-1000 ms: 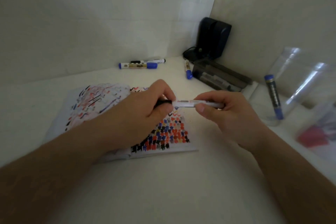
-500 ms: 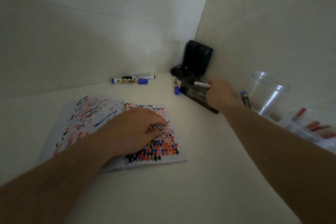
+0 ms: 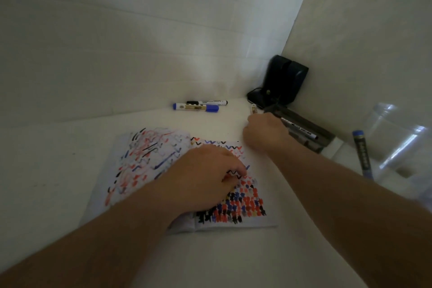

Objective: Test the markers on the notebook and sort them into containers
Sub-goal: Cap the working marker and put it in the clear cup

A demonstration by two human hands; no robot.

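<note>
Our left hand (image 3: 210, 175) pressed flat, empty, on the notebook (image 3: 149, 170); our right hand (image 3: 264, 135) reached for a light, slick marker (image 3: 253, 109), its grip unclear; we judged mid-barrel best.

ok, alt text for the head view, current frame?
A person's left hand rests on an open notebook covered in red, blue and black test marks, while the right hand reaches for a marker beside a dark tray. Two markers lie by the wall; a clear cup holds a blue one.
</note>
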